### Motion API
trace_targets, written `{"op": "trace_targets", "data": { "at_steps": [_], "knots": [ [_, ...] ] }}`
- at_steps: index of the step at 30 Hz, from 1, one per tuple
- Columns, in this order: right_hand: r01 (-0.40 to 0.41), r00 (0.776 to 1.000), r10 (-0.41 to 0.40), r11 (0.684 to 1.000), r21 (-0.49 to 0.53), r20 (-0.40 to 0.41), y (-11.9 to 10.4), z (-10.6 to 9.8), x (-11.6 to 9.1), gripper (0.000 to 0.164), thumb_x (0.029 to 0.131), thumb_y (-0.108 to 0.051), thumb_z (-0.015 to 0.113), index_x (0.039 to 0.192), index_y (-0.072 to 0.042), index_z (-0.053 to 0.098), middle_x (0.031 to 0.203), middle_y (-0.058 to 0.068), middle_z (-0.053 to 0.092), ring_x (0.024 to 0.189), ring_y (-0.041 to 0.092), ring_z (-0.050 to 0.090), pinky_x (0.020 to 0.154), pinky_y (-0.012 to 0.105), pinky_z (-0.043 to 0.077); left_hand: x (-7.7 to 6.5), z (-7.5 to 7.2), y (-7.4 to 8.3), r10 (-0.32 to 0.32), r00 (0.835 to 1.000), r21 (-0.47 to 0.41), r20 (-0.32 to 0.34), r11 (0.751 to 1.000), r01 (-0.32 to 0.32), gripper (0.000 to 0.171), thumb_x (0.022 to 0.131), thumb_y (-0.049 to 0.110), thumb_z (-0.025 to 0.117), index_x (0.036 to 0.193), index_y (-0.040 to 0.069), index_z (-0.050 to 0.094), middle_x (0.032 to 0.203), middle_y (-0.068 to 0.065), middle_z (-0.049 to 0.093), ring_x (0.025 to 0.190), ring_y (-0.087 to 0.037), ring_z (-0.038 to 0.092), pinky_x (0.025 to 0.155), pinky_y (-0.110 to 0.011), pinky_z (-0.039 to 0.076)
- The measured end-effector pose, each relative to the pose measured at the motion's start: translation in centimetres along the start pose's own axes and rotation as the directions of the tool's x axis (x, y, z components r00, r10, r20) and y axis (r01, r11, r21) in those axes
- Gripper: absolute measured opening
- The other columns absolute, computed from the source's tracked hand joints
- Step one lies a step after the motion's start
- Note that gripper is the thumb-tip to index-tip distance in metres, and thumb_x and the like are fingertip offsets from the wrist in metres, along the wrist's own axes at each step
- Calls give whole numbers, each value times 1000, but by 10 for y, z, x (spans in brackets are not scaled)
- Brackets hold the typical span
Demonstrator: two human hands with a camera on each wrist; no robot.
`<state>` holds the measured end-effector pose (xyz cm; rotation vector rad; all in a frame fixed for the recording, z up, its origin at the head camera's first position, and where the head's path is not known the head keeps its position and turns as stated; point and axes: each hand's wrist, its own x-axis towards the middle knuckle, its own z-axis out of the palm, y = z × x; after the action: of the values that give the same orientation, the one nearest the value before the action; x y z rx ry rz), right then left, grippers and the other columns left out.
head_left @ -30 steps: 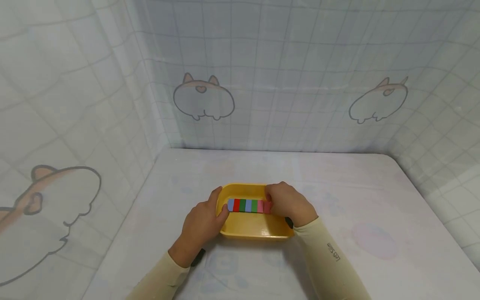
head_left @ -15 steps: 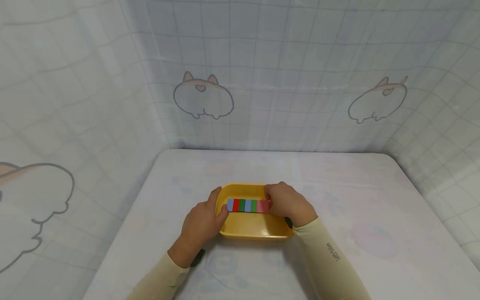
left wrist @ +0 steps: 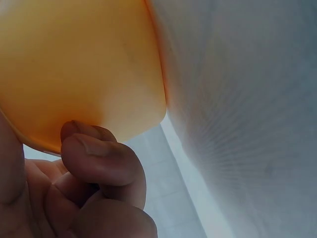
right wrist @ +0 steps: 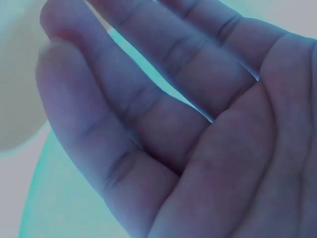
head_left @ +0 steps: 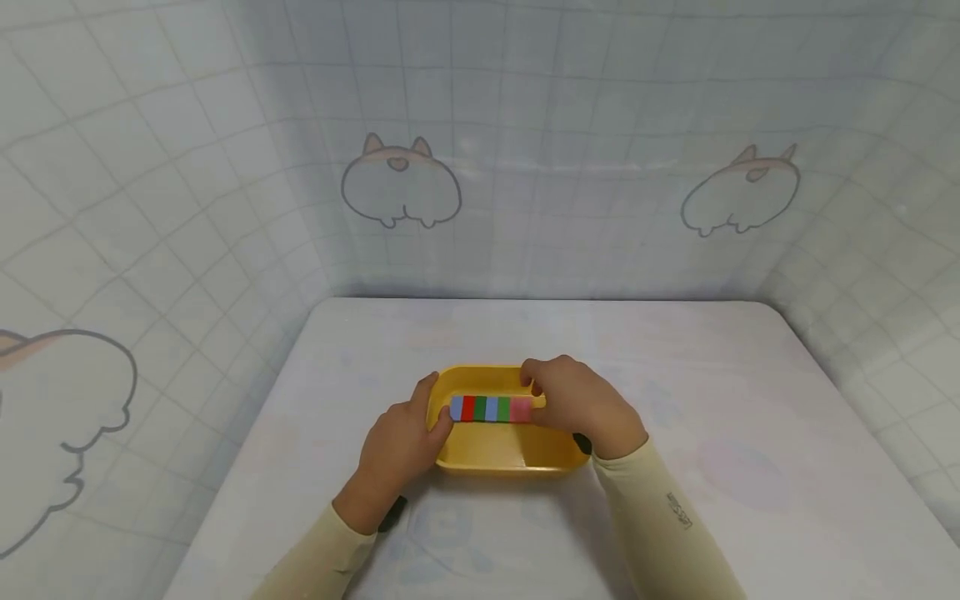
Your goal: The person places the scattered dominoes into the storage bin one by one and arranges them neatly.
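Observation:
A shallow yellow tray lies on the table in the head view. Inside it runs a straight row of coloured blocks, blue, red, green and pink, set side by side. My left hand grips the tray's left side, thumb over the rim at the row's blue end; in the left wrist view its fingers bend against the tray's outer wall. My right hand is over the tray's right side, beside the pink end, with thumb and forefinger apart. In the right wrist view nothing shows in its grasp.
The tray stands on a pale patterned tabletop. Hanging cloth with a grid and cartoon animal prints encloses the table at the back and both sides.
The pink end block has slid left against the row. My right hand has then let go of it and its fingers have spread. The left hand keeps its grip on the tray.

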<state>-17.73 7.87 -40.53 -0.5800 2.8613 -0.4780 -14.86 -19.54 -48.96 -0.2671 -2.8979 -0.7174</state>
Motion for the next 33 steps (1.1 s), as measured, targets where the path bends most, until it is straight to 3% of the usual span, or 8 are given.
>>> {"op": "trace_targets", "data": {
  "at_steps": [13,19,26,33],
  "knots": [
    [120,980,-118,993,7,-163,8,-17,-39,38,86,-12,83,121,-14,68,103,-4,72,95,19,67,82,39,55,-2,0,2,4,1000,5,4,1000,-4,63,104,41,57,159,12,44,57,-1,45,47,-19,43,46,-33,38],
    [116,982,-113,993,15,-153,21,-15,-55,37,86,-15,84,120,-14,70,102,-10,70,96,18,67,83,39,55,-3,-3,-1,-12,1000,4,25,1000,12,64,104,42,56,160,13,43,57,0,46,47,-18,43,45,-33,37],
    [162,974,-161,987,-4,-157,45,-16,-78,37,84,-13,85,118,-16,71,104,-8,72,97,19,66,86,41,55,-6,-12,0,-9,999,-4,38,1000,9,64,105,42,54,160,11,42,57,-1,47,47,-19,43,45,-34,36],
    [109,990,-108,994,11,-91,71,-7,-105,41,79,-12,84,117,-23,71,107,-13,70,102,17,64,88,43,54,-7,-14,-2,-15,999,2,49,1000,15,64,105,43,53,160,13,41,58,-1,49,49,-20,46,46,-34,38]
  ]
}}
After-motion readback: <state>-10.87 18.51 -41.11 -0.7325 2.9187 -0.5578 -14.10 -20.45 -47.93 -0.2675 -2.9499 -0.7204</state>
